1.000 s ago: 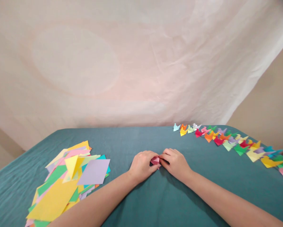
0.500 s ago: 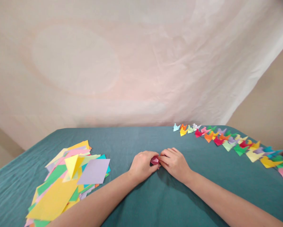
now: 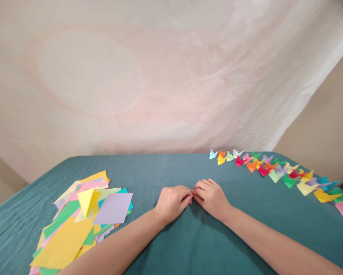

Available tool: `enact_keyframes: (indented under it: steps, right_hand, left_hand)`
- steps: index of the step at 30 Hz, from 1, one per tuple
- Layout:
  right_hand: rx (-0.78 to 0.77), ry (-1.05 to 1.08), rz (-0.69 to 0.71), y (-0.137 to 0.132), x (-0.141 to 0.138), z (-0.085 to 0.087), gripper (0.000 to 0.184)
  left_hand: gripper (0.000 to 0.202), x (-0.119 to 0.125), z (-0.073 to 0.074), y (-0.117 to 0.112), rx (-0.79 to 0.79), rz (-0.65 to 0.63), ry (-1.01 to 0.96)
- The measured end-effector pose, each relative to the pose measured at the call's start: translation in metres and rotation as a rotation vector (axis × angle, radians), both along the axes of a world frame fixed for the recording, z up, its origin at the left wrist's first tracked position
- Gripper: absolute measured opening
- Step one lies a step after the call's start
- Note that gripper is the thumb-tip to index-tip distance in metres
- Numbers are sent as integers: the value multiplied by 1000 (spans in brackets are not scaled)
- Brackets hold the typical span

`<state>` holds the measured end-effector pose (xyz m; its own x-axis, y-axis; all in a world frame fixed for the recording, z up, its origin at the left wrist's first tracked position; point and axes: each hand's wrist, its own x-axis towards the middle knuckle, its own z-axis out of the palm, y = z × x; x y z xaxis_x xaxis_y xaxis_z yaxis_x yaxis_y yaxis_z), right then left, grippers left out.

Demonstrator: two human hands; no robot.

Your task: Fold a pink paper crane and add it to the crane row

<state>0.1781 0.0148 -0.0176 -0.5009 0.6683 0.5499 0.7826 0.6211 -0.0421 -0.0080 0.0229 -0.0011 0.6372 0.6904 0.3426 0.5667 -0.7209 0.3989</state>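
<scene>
Between the fingertips of both hands is a small pink folded paper (image 3: 191,200), mostly covered by the fingers. My left hand (image 3: 173,202) pinches it from the left, thumb below and fingers curled above. From the right, my right hand (image 3: 211,198) pinches the same paper with thumb and forefinger, its other fingers bent. Both hands rest low over the green cloth (image 3: 165,244) near the middle of the table. How the paper is folded inside the grip is hidden.
On the left lies a loose pile of coloured paper sheets (image 3: 64,242), with a lilac square (image 3: 114,208) and a folded yellow piece (image 3: 86,201) on top. Rows of folded paper birds (image 3: 290,180) line the right side. A pale sheet (image 3: 171,76) hangs behind.
My left fingers have closed in over the pink paper, so less of it shows now. My right hand stays almost in place, still pinching it.
</scene>
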Motion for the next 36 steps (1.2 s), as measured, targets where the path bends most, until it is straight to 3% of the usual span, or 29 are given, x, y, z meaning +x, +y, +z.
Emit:
enact_keyframes:
  steps: [17,23,36]
  right_hand:
    - [-92,48,37,-4,2,1,18]
    - [-186,124,-10,-4,4,-1,29]
    - [-133,34,7,-4,5,0,24]
  left_hand:
    - [23,-2,-2,0,122,-35,123]
    - [24,-3,1,-4,147,-55,156]
    - [30,-1,5,-3,131,-41,138]
